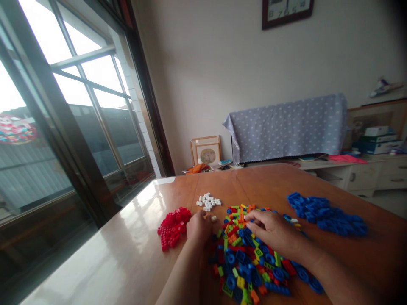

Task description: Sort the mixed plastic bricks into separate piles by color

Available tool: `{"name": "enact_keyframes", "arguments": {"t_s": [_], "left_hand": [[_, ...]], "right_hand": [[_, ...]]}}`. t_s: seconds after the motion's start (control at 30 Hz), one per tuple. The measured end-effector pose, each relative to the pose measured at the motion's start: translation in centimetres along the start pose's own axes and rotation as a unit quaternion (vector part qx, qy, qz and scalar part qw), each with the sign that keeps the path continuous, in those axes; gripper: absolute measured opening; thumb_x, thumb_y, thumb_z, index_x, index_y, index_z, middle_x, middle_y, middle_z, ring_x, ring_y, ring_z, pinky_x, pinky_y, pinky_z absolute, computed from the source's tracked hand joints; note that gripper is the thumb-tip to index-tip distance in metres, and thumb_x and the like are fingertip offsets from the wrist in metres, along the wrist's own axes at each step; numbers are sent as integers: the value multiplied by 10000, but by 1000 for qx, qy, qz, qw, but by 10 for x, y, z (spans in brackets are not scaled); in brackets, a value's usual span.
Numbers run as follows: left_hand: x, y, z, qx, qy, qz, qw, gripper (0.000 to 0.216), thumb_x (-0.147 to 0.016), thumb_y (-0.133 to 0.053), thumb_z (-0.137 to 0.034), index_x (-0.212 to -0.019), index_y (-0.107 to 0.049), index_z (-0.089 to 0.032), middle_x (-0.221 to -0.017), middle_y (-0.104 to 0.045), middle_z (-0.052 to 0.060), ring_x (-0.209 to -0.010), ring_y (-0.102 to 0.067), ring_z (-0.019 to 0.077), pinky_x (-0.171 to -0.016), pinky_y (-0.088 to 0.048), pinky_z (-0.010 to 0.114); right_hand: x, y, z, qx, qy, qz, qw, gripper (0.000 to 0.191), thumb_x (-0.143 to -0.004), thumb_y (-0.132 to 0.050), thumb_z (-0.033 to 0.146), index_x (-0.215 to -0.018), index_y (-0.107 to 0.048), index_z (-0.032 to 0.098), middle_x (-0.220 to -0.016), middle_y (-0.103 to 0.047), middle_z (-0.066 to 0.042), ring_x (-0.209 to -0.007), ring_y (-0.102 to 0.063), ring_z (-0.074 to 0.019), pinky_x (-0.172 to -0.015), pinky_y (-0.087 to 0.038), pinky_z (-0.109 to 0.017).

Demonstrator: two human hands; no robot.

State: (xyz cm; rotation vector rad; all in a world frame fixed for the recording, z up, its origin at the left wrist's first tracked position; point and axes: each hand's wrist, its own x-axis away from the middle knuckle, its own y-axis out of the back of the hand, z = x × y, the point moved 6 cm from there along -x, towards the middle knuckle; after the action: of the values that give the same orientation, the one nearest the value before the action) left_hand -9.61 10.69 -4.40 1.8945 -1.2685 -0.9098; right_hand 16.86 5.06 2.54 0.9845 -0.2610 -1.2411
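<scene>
A mixed heap of small coloured building bricks (244, 258) lies on the wooden table (133, 258) in front of me. My left hand (199, 228) rests curled at the heap's left edge, right beside a pile of red bricks (172, 228); what its fingers hold is hidden. My right hand (271, 231) lies palm down on top of the mixed heap, fingertips pressed into the bricks near an orange one. A small pile of white bricks (209, 201) sits just beyond my left hand. A pile of blue bricks (327, 214) lies to the right.
A large window (63, 106) runs along the left of the table. Beyond the table's far edge stand a cloth-covered object (286, 127), a framed picture (206, 151) on the floor, and a low cabinet with boxes (377, 140). A wall clock (286, 10) hangs above.
</scene>
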Motion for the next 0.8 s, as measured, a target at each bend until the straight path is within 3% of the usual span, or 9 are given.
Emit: {"name": "enact_keyframes", "arguments": {"t_s": [0.13, 0.27, 0.43, 0.6, 0.8], "left_hand": [[-1, -1, -4, 72, -29, -10, 997, 194, -854, -516, -303, -899, -669, -192, -823, -713, 52, -735, -616, 174, -619, -368, 236], [1, -12, -8, 89, -60, 79, 991, 171, -797, -565, -294, -799, -705, -197, -738, -694, 33, -698, -602, 178, -607, -374, 235], [5, -4, -19, 47, -100, 55, 992, 309, -801, -550, -256, -1024, -762, -294, -1100, -717, 34, -994, -596, 243, -819, -424, 294], [10, 1, -29, -10, -120, 55, 991, 467, -817, -522, -249, -1260, -657, -313, -1323, -632, 25, -1118, -535, 306, -909, -409, 379], [17, 1, -40, -7, -148, 48, 988, 398, -837, -505, -264, -1194, -681, -276, -1254, -661, 55, -1122, -538, 305, -914, -409, 400]], "right_hand": [[0, 8, 5, -10, 11, -13, 1000, 225, -915, -492, 335, -962, -690, 239, -726, -691, 14, -642, -600, -154, -611, -384, -256], [0, 11, 5, -11, 1, -19, 1000, 246, -918, -480, 360, -937, -691, 236, -692, -678, 12, -614, -577, -156, -583, -364, -259], [-1, 10, 1, -15, -10, -23, 1000, 251, -907, -493, 382, -957, -695, 241, -720, -697, 7, -649, -611, -166, -598, -387, -260], [-3, 13, -8, -16, -8, -43, 999, 268, -915, -478, 388, -987, -694, 247, -852, -737, -11, -796, -662, -197, -688, -437, -269], [-6, 16, -35, 70, -27, -77, 994, 315, -897, -482, 324, -1119, -679, 217, -1125, -703, -77, -1063, -619, -239, -905, -444, -325]]}}
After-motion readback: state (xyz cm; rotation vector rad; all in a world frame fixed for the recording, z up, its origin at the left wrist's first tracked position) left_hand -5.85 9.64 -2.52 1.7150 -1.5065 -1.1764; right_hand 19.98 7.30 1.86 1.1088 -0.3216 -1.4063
